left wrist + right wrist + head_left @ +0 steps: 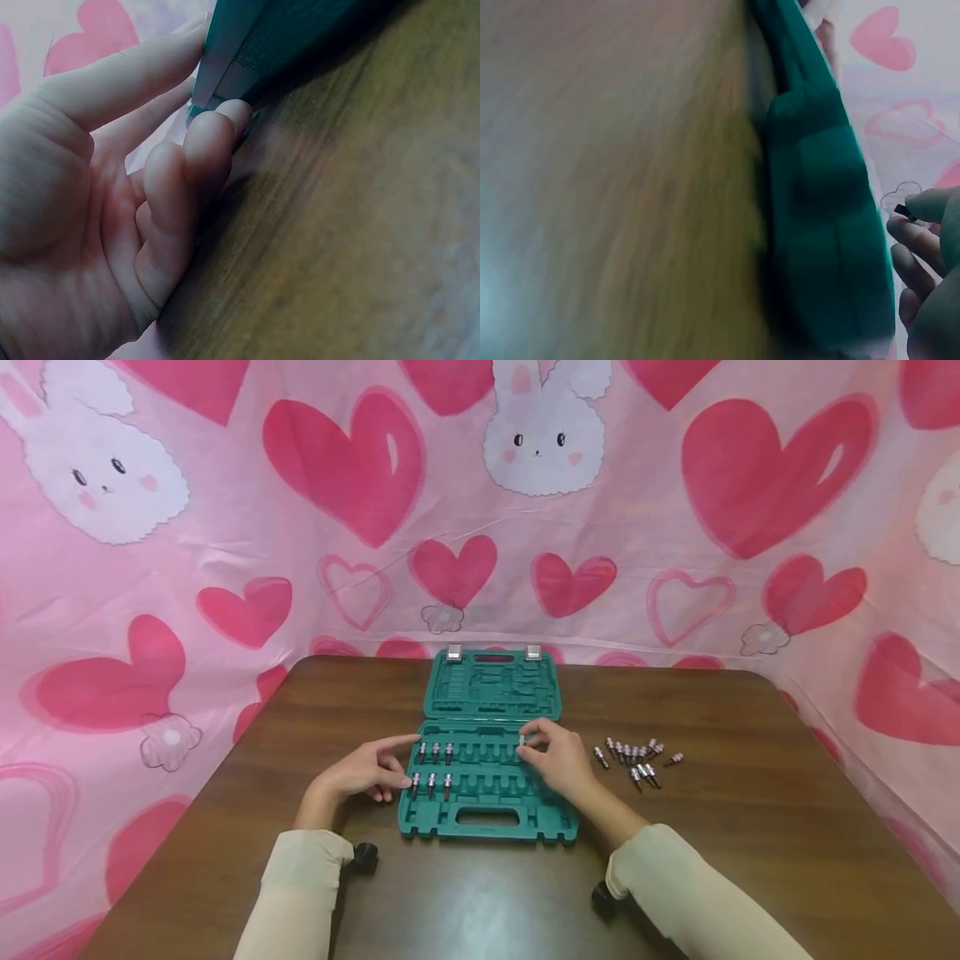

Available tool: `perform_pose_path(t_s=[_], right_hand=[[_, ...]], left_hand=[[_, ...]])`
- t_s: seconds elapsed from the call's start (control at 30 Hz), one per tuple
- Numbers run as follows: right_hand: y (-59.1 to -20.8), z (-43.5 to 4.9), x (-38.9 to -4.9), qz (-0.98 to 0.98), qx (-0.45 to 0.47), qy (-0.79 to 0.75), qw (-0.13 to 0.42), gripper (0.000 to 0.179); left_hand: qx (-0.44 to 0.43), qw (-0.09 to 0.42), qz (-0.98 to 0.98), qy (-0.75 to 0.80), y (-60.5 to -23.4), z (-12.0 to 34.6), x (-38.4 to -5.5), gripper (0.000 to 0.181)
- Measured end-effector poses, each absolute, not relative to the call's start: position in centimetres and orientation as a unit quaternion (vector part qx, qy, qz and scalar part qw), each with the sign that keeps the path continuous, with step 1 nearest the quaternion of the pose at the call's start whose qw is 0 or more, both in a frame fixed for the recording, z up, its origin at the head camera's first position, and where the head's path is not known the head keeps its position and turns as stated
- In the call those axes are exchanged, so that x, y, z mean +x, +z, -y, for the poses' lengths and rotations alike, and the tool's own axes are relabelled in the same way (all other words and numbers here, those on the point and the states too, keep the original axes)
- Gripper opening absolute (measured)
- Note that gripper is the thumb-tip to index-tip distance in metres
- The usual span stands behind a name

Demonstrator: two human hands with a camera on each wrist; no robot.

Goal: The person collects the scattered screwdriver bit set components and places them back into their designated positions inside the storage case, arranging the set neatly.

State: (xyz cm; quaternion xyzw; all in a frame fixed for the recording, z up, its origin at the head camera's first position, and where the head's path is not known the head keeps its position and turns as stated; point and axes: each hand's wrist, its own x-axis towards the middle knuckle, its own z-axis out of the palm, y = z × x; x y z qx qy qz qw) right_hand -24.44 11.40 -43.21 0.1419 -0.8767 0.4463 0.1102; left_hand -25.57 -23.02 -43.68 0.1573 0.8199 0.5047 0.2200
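A green tool case [487, 827] lies opened flat on the table, its lid towards the wall. My right hand [557, 758] is over the right part of its upper row and pinches a small bit socket [522, 740] between thumb and fingertips. The dark end of that bit socket [902, 211] shows in the right wrist view. At the case's left edge, my left hand [360, 770] touches the rim with its thumb and an extended finger; other fingers bend beside the wall. Bit sockets [431, 785] stand in the left slots of both rows.
Several loose bit sockets [636, 756] lie on the brown wooden table [480, 902] to the right of the case. The case lid [492, 689] lies back, with two metal latches. Behind the table hangs a pink cloth [360, 485] with hearts and rabbits.
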Motion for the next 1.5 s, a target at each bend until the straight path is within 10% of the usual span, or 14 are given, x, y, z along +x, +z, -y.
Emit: perform_pose_path(t_s=[1.5], right_hand=[[-44.2,-2.2,-25.6,0.902,0.085,0.413,0.086,0.017]], left_hand=[[0.155,0.231,-0.816,0.507,-43.9,23.4,-25.9,0.076]])
